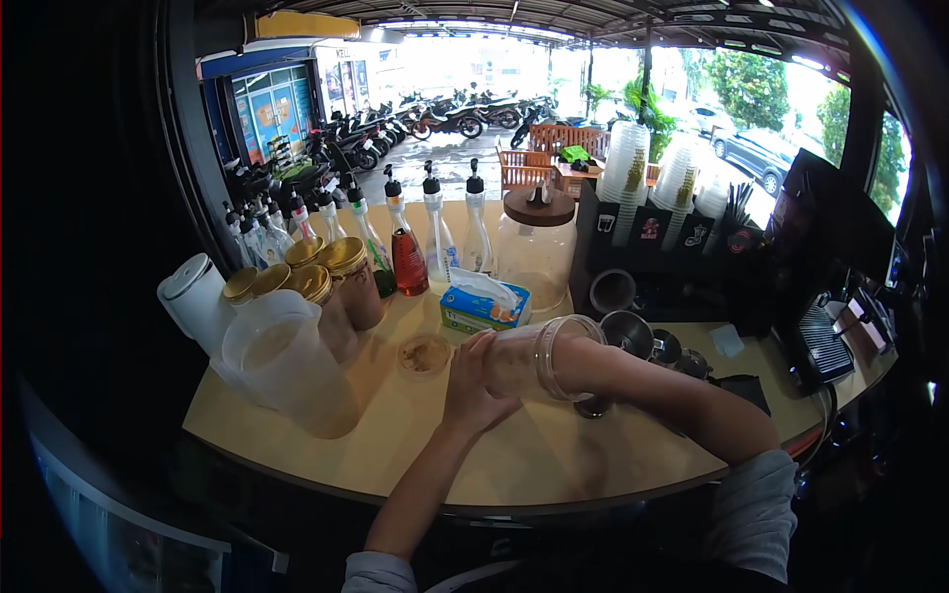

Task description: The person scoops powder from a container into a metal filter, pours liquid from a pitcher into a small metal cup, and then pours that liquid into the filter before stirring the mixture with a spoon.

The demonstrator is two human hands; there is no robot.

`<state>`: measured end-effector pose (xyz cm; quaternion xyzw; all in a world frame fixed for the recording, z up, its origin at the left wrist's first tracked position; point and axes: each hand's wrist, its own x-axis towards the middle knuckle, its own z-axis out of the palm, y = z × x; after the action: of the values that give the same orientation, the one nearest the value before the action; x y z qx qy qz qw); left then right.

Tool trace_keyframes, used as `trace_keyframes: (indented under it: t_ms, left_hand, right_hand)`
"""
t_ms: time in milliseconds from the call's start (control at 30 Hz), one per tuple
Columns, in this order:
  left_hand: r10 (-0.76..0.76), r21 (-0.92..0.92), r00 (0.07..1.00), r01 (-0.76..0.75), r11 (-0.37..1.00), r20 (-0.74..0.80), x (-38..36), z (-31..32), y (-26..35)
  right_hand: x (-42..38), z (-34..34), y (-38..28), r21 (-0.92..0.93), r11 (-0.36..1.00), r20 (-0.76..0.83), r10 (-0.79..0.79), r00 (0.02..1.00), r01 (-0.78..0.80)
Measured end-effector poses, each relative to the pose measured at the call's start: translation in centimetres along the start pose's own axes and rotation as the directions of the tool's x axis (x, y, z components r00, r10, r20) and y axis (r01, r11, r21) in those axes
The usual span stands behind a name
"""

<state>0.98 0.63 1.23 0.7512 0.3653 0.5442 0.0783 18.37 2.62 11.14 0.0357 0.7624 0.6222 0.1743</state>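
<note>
The clear, round jar (pixel 516 362) in the middle looks like shiny plastic. At left, round gold lids (pixel 343 254) shine like metal.

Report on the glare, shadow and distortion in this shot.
Head view: daylight burns out to white above the motorcycles; head view: the counter has a bowed front edge, likely wide-angle distortion; head view: the far left sinks into near black; head view: the jar looks hazy, dimming its contents.
</note>
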Motion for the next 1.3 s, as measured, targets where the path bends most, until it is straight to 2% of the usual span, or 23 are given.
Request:
trace_keyframes:
  t_ms: [33,67,100,167,200,267,300,367,400,433,467,500,567,600,667,767,967,1100,1167,1300]
  left_hand:
    - [0.000,0.000,1.000,0.000,1.000,0.003,0.0,0.0,0.0]
    - [-0.003,0.003,1.000,0.003,1.000,-0.001,-0.1,0.1,-0.1]
    - [-0.005,0.006,1.000,0.005,1.000,-0.004,-0.1,0.1,-0.2]
    - [-0.005,0.012,1.000,0.005,1.000,-0.005,-0.2,0.0,-0.2]
    - [-0.006,0.016,1.000,0.006,1.000,-0.007,-0.1,0.0,-0.2]
    - [-0.017,0.009,1.000,0.017,1.000,-0.011,-0.1,0.0,-0.1]
    - [-0.028,0.003,0.999,0.028,1.000,-0.015,-0.1,-0.1,0.0]
    - [-0.024,0.003,0.999,0.024,1.000,-0.023,-0.1,0.0,-0.1]
    - [-0.019,0.002,0.999,0.019,1.000,-0.030,-0.1,0.0,-0.1]
    - [-0.019,0.002,0.999,0.019,1.000,-0.031,-0.2,-0.1,-0.1]
    - [-0.022,0.002,0.999,0.022,1.000,-0.028,-0.2,-0.1,0.0]
    - [-0.025,0.001,0.999,0.025,1.000,-0.025,-0.2,-0.1,0.0]
    - [-0.020,0.007,1.000,0.020,1.000,-0.014,-0.3,-0.1,-0.3]
    - [-0.016,0.014,1.000,0.016,1.000,-0.004,-0.3,-0.1,-0.5]
    - [-0.012,0.013,1.000,0.012,1.000,-0.007,-0.4,0.0,-0.7]
    - [-0.012,0.005,1.000,0.012,1.000,-0.012,-0.3,-0.1,-0.4]
    - [-0.015,0.018,0.999,0.016,1.000,-0.028,-0.4,0.0,-0.5]
    - [-0.022,0.018,0.999,0.023,1.000,-0.044,-0.3,0.0,-0.4]
    - [-0.021,0.019,0.998,0.022,1.000,-0.053,-0.2,0.0,-0.3]
    - [-0.054,0.020,0.997,0.055,0.998,-0.056,-0.3,0.0,-0.2]
  right_hand:
    - [-0.5,0.0,0.1,0.260,0.960,-0.168,0.151,0.974,-0.104]
    - [-0.9,0.0,0.1,0.513,0.845,-0.284,0.332,0.899,-0.150]
    - [-1.1,0.0,0.1,0.513,0.845,-0.284,0.334,0.899,-0.152]
    - [-1.6,-1.0,0.7,0.886,0.463,-0.251,0.495,0.832,-0.009]
    - [-1.9,-1.1,0.6,0.886,0.463,-0.249,0.496,0.832,-0.011]
    - [-2.6,-1.4,0.4,0.945,0.295,-0.011,0.459,0.888,-0.141]
    - [-2.6,-1.9,0.9,0.945,0.296,-0.011,0.459,0.888,-0.141]
    - [-2.8,-3.9,2.8,0.972,0.028,0.204,0.383,0.901,-0.232]
    - [-2.8,-5.5,4.6,0.972,0.028,0.204,0.384,0.901,-0.232]
    - [-2.8,-7.3,6.7,0.934,0.024,0.344,0.223,0.912,-0.358]
    - [-2.7,-8.3,7.7,0.878,0.043,0.473,0.058,0.879,-0.476]
    - [-2.8,-8.2,7.6,0.878,0.043,0.474,0.058,0.879,-0.476]
    - [-3.0,-7.6,6.9,0.870,-0.062,0.492,0.170,0.854,-0.489]
    - [-2.8,-6.4,5.9,0.870,-0.062,0.492,0.170,0.854,-0.489]
    - [-2.2,-3.9,3.7,0.898,-0.204,0.438,0.330,0.836,-0.390]
    - [-2.5,-4.8,4.5,0.853,-0.263,0.513,0.268,0.816,-0.450]
    - [-3.4,-5.3,5.4,0.907,-0.261,0.412,0.393,0.822,-0.330]
    - [-4.4,-5.5,5.8,0.896,-0.314,0.434,0.469,0.769,-0.315]
    - [-4.9,-5.9,6.5,0.846,-0.389,0.512,0.408,0.756,-0.363]
    - [-5.7,-6.3,6.6,0.858,-0.351,0.507,0.457,0.731,-0.375]
